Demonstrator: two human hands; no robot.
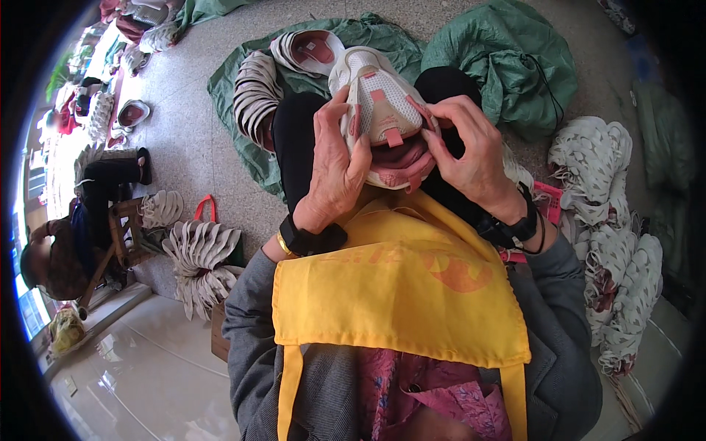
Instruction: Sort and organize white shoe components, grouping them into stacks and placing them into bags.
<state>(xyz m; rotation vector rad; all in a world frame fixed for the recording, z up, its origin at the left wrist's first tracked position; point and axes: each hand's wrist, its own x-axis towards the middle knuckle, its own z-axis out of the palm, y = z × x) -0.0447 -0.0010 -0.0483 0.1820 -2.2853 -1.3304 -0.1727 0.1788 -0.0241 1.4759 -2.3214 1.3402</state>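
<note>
A white and beige sneaker upper (pixel 382 110) with pink trim rests between my knees, its toe pointing away from me and its pink-lined opening toward me. My left hand (pixel 334 158) grips the left edge of its lacing flap between thumb and fingers. On the other side my right hand (pixel 467 151) pinches the right flap edge in the same way. The tongue with a pink tab lies between the two flaps. A yellow apron (pixel 397 294) covers my lap just below the upper. Dark bands circle both my wrists.
A nested stack of shoe uppers (pixel 256 95) and a loose upper (pixel 309 51) lie on a green sheet (pixel 224 84). A green sack (pixel 500 59) stands at far right. More stacked uppers (pixel 610 272) lie at right, others (pixel 202 261) at left. Another person (pixel 81 228) sits far left.
</note>
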